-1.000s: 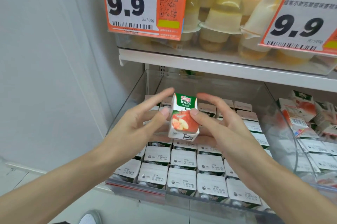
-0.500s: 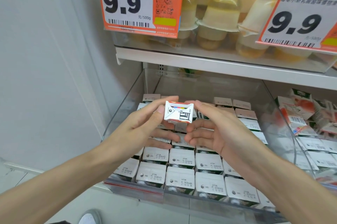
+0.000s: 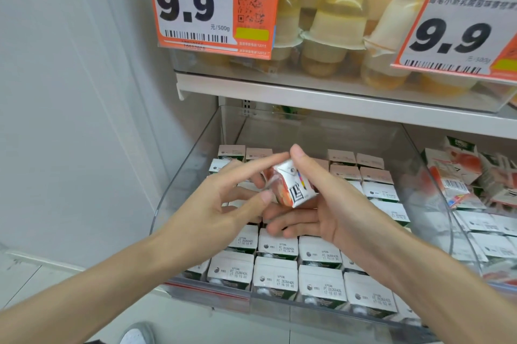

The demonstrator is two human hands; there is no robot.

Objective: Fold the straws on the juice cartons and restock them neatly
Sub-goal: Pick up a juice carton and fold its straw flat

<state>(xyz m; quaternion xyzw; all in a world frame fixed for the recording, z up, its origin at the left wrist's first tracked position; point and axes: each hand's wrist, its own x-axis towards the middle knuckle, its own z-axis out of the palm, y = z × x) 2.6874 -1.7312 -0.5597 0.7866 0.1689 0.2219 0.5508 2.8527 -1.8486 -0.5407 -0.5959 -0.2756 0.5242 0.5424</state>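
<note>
A small apple juice carton [image 3: 293, 187] is held tilted above a clear plastic bin [image 3: 190, 173], its white end panel towards me. My right hand [image 3: 321, 209] grips it, thumb on top and fingers underneath. My left hand [image 3: 223, 203] is at the carton's left side, index finger stretched to its top corner and thumb near its lower edge. The straw is not visible. Below, several juice cartons [image 3: 275, 276] stand in neat rows in the bin, white tops up.
A second clear bin [image 3: 472, 262] on the right holds loosely piled juice cartons [image 3: 453, 175]. A white shelf [image 3: 335, 103] above carries jelly cups [image 3: 333, 33] and two orange 9.9 price tags [image 3: 212, 2]. A white wall stands on the left.
The carton went from upright with its apple front showing to tipped over and turned, end panel now towards me. Both hands dropped lower, closer to the stocked rows.
</note>
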